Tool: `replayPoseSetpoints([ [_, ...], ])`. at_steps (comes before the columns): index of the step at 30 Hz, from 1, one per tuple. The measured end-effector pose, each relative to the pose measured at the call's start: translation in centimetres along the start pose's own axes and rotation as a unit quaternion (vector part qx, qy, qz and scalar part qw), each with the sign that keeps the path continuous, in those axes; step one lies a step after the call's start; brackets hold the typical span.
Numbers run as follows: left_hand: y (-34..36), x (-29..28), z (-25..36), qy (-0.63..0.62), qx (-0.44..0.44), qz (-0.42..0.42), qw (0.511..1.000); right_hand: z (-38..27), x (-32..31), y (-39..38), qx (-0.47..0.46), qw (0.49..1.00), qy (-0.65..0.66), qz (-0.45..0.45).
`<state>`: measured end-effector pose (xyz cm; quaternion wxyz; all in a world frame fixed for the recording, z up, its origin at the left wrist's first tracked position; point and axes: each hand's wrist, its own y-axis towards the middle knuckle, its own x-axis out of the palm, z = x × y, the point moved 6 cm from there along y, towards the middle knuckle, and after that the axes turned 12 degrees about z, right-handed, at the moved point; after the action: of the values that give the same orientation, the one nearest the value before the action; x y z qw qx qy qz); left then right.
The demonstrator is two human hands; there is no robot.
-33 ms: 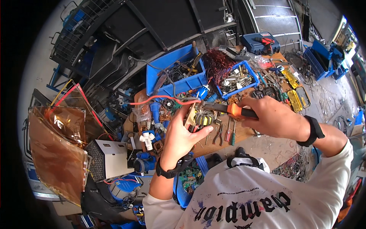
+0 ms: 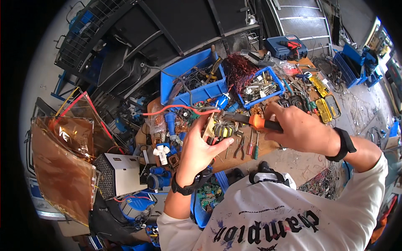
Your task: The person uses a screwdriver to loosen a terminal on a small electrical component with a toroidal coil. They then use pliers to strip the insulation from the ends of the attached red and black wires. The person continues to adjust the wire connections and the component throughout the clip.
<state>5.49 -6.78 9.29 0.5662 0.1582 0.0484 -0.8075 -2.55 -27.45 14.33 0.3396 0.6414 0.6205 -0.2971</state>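
Note:
My left hand grips a small board carrying a wire-wound toroidal coil with a yellow band, my thumb below the coil. My right hand is closed around a tool with black and orange handles, its metal head at the board's upper edge. A red wire and a grey cable run to that same edge; whether the tool's jaws grip either one I cannot tell. Pliers and screwdrivers lie on the wooden table below my hands.
Behind are two blue bins of cables and metal parts, copper wire, a drill on a case. A metal-cased unit and amber sheets stand left. Yellow bit sets lie right, a crate of circuit boards sits low in front.

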Motion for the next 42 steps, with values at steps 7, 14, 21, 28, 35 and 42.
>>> replayPoseSetpoints([
  [7,0.1,0.0,-2.6,-0.042,0.002,0.003,0.999,1.2,1.7,0.9,-0.002,0.997,-0.063,-0.042],
  [14,-0.3,-0.1,-6.1,-0.058,-0.011,0.010,0.998,1.5,4.1,0.5,0.028,0.996,-0.066,-0.059],
  [21,-0.9,-1.2,-7.5,0.016,0.033,0.000,0.999,2.4,8.1,0.0,-0.017,0.999,-0.041,-0.020],
  [28,-2.1,-3.2,-9.5,-0.027,0.037,0.000,0.999,3.4,13.1,1.1,0.077,0.994,0.002,-0.084],
  [35,-2.2,-7.1,-9.2,-0.080,-0.024,-0.031,0.996,-0.2,13.5,0.4,0.051,0.990,0.124,-0.034],
  [42,-2.6,-10.4,-10.4,-0.106,-0.013,-0.027,0.994,-1.3,13.8,-0.8,0.121,0.867,0.476,-0.087],
])
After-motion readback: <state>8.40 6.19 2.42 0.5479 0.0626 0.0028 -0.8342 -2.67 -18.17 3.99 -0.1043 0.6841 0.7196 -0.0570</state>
